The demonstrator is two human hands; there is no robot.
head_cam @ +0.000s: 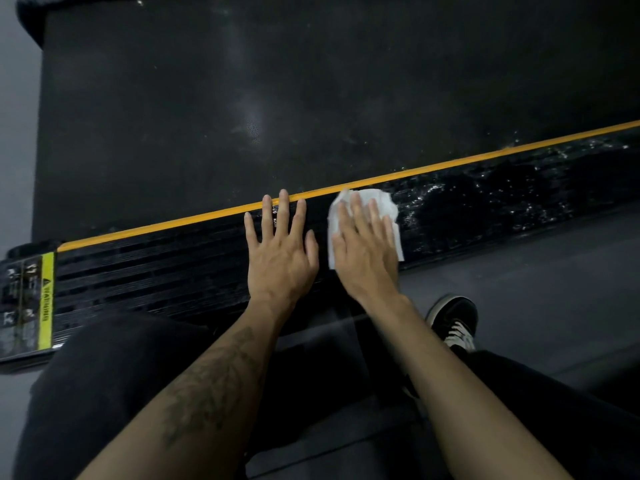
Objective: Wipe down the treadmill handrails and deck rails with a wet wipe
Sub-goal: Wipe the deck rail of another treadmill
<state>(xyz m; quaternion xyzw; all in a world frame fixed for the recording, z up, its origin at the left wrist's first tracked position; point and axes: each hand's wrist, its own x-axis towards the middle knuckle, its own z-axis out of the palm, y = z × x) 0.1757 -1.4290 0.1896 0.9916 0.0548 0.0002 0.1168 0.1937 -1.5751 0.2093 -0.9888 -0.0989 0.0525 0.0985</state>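
**Deck rail wipe in progress, near rail about half wet**

Nearest the camera: knees in dark trousers, person crouched beside the treadmill, one black sneaker (452,320) planted on the grey floor (536,289) at right. Low stance puts both arms square over the near deck rail (156,265).

Left hand (280,251): grip open, fingers spread flat on the ribbed rail, holding nothing. Reads as a brace, taking body weight so the other arm is free to stroke.

Right hand (365,244): grip also open, straight fingers and palm pressing the wet wipe (374,200) flat on the rail, just beside the left hand. Wipe is spread, not balled, so it covers nearly the rail's width per pass. Its far edge touches the yellow strip (173,221).

Rail to the right of the wipe glistens with droplets; the stretch to the left, out to the warning label (46,299) at the rail end, looks dry. My judgement: wiping runs right to left, dry half still to do.

Beyond the strip: running belt (277,98), dusty and scuffed, not part of this task. Handrails and the far rail are out of view, so can't tell their state.
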